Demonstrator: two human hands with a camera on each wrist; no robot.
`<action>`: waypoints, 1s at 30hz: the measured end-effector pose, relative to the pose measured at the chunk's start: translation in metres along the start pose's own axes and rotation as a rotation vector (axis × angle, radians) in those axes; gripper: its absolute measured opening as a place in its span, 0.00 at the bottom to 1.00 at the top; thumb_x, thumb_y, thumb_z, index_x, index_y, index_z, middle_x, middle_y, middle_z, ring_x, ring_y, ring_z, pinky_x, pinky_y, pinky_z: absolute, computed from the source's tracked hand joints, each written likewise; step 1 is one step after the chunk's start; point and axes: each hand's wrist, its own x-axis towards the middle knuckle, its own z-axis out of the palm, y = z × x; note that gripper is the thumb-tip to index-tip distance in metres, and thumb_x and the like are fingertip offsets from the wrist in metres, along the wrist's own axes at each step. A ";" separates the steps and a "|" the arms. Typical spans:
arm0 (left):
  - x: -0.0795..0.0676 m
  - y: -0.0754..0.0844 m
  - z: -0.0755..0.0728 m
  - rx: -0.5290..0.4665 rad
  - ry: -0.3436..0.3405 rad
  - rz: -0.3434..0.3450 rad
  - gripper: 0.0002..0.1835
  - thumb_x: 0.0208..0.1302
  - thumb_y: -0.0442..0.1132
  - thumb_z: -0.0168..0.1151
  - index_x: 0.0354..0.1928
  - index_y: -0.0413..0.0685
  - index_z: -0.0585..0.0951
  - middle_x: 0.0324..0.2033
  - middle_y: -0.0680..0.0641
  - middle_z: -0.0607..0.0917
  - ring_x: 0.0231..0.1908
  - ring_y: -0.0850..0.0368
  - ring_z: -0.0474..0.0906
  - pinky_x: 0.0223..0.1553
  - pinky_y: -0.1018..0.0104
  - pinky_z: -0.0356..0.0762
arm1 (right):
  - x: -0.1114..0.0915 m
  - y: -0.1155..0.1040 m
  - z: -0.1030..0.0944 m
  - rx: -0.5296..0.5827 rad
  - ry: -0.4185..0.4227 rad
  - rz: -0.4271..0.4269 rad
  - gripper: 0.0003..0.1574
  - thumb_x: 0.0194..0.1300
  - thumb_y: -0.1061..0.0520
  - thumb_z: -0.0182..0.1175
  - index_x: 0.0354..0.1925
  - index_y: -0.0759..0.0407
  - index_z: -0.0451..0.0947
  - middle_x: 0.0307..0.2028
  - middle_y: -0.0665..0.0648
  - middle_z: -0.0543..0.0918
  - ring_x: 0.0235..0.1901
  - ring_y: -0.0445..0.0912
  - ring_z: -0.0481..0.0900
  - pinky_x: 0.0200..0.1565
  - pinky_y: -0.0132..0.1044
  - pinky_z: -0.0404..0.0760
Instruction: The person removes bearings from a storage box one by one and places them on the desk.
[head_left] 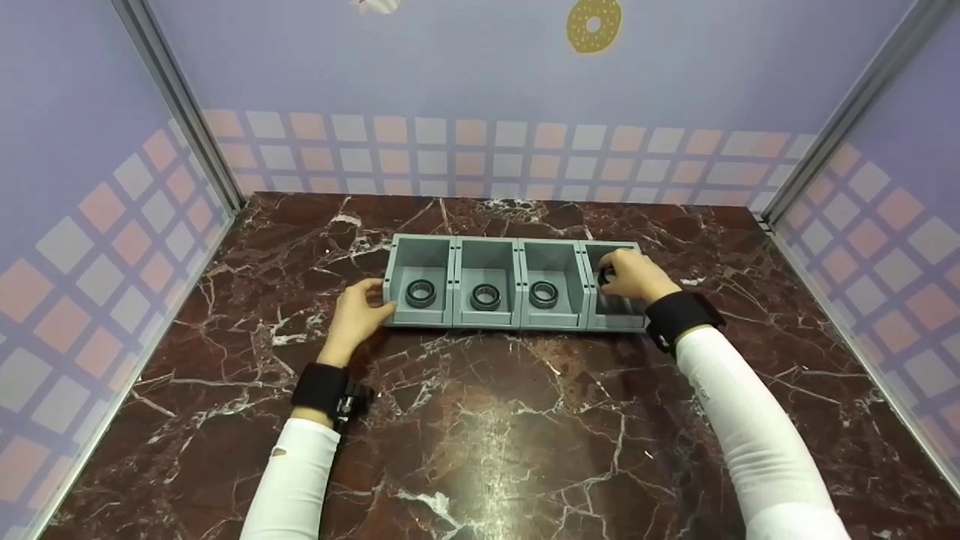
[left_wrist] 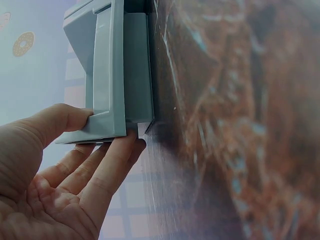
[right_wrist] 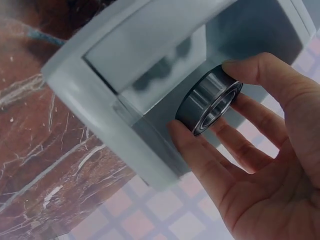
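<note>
Four-sided grey bins stand joined in a row on the table. At the row's left end, my left hand (head_left: 357,313) grips the wall of the leftmost bin (head_left: 424,253); in the left wrist view the thumb lies on the bin's rim (left_wrist: 102,122) and the fingers are against its outer side. My right hand (head_left: 636,274) is in the mouth of the rightmost bin (head_left: 615,322), pinching a ball bearing (right_wrist: 202,100) between thumb and fingertips. In the right wrist view this metal ring is tilted, over the bin's floor.
One bearing lies flat in each other bin: left (head_left: 421,304), second (head_left: 486,307) and third (head_left: 544,304). The dark red marbled table (head_left: 480,420) runs back to a lilac wall (head_left: 480,67) with checkered tiles. Side panels (head_left: 67,247) enclose it.
</note>
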 end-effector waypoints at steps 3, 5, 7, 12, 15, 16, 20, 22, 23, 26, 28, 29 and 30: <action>0.000 0.001 -0.001 0.004 0.000 0.001 0.25 0.64 0.28 0.65 0.61 0.24 0.75 0.55 0.25 0.80 0.57 0.34 0.79 0.57 0.48 0.80 | 0.000 -0.001 -0.003 0.004 -0.006 0.018 0.23 0.57 0.63 0.68 0.51 0.73 0.82 0.41 0.69 0.85 0.39 0.60 0.80 0.47 0.59 0.79; -0.001 0.001 -0.001 0.006 -0.009 0.000 0.25 0.65 0.29 0.65 0.61 0.24 0.74 0.55 0.25 0.80 0.57 0.33 0.79 0.57 0.48 0.80 | -0.001 -0.002 -0.004 0.005 -0.003 0.024 0.23 0.58 0.63 0.68 0.52 0.72 0.82 0.43 0.69 0.85 0.40 0.60 0.80 0.48 0.59 0.79; -0.001 0.001 -0.001 0.004 -0.018 -0.004 0.25 0.66 0.29 0.65 0.62 0.24 0.74 0.56 0.25 0.80 0.57 0.33 0.79 0.57 0.48 0.80 | -0.001 -0.003 -0.006 0.004 0.003 0.024 0.23 0.57 0.63 0.67 0.52 0.72 0.82 0.44 0.69 0.85 0.41 0.60 0.80 0.48 0.59 0.79; -0.003 0.002 -0.002 0.006 -0.027 -0.013 0.26 0.66 0.30 0.65 0.63 0.25 0.74 0.57 0.26 0.79 0.57 0.33 0.79 0.57 0.48 0.80 | -0.003 -0.004 -0.009 0.000 0.010 0.015 0.22 0.56 0.63 0.67 0.50 0.70 0.84 0.44 0.68 0.85 0.44 0.62 0.81 0.50 0.60 0.78; -0.003 0.002 -0.002 0.010 -0.021 -0.009 0.26 0.65 0.30 0.66 0.62 0.25 0.74 0.56 0.25 0.80 0.56 0.33 0.79 0.57 0.47 0.80 | -0.004 -0.004 -0.010 -0.002 0.015 0.015 0.23 0.55 0.63 0.67 0.50 0.69 0.84 0.45 0.68 0.85 0.45 0.62 0.80 0.50 0.60 0.78; -0.003 0.002 -0.002 0.008 -0.020 -0.007 0.26 0.65 0.30 0.66 0.62 0.24 0.74 0.56 0.25 0.80 0.56 0.33 0.79 0.57 0.47 0.80 | -0.005 -0.004 -0.011 -0.003 0.017 0.016 0.23 0.54 0.63 0.67 0.50 0.69 0.84 0.45 0.68 0.85 0.45 0.62 0.80 0.50 0.60 0.78; -0.002 0.002 -0.001 -0.003 -0.022 -0.006 0.26 0.65 0.30 0.65 0.62 0.24 0.74 0.55 0.25 0.80 0.56 0.33 0.80 0.57 0.48 0.80 | -0.006 -0.005 -0.013 0.013 0.018 0.014 0.23 0.53 0.63 0.68 0.50 0.69 0.84 0.45 0.68 0.84 0.44 0.61 0.80 0.49 0.59 0.78; -0.001 0.002 -0.001 -0.007 -0.022 -0.009 0.26 0.65 0.30 0.65 0.62 0.24 0.74 0.55 0.25 0.80 0.56 0.33 0.80 0.57 0.48 0.80 | -0.007 -0.006 -0.014 0.021 0.019 0.004 0.23 0.53 0.63 0.68 0.49 0.69 0.84 0.44 0.68 0.84 0.43 0.61 0.80 0.49 0.59 0.78; -0.001 0.002 -0.001 -0.004 -0.022 -0.008 0.26 0.65 0.30 0.65 0.62 0.23 0.73 0.55 0.25 0.80 0.56 0.33 0.79 0.57 0.48 0.80 | -0.007 -0.007 -0.015 0.023 0.019 -0.001 0.23 0.53 0.63 0.69 0.49 0.69 0.85 0.44 0.68 0.84 0.43 0.61 0.80 0.49 0.58 0.79; -0.001 0.002 -0.002 0.001 -0.022 -0.009 0.26 0.65 0.30 0.65 0.63 0.24 0.73 0.56 0.25 0.80 0.56 0.33 0.79 0.57 0.48 0.80 | -0.007 -0.008 -0.018 0.017 0.024 -0.010 0.23 0.53 0.63 0.69 0.49 0.68 0.85 0.44 0.68 0.84 0.44 0.62 0.80 0.49 0.59 0.79; -0.001 0.002 -0.002 0.003 -0.022 -0.011 0.26 0.65 0.30 0.66 0.63 0.24 0.74 0.56 0.25 0.80 0.56 0.34 0.79 0.57 0.48 0.80 | -0.007 -0.008 -0.019 0.011 0.022 -0.006 0.23 0.54 0.62 0.70 0.49 0.68 0.85 0.45 0.68 0.84 0.44 0.62 0.80 0.49 0.59 0.79; -0.001 0.002 -0.001 0.007 -0.021 -0.009 0.26 0.65 0.30 0.65 0.62 0.24 0.74 0.56 0.25 0.80 0.56 0.33 0.79 0.57 0.48 0.80 | -0.007 -0.008 -0.020 0.008 0.021 -0.004 0.23 0.54 0.62 0.70 0.50 0.68 0.85 0.45 0.69 0.84 0.44 0.62 0.81 0.48 0.59 0.79; -0.001 0.002 -0.001 0.005 -0.020 -0.012 0.26 0.65 0.30 0.66 0.62 0.24 0.74 0.56 0.26 0.80 0.56 0.34 0.80 0.57 0.48 0.80 | -0.007 -0.008 -0.020 0.006 0.019 -0.001 0.23 0.55 0.62 0.70 0.50 0.68 0.85 0.45 0.69 0.84 0.44 0.63 0.81 0.48 0.59 0.79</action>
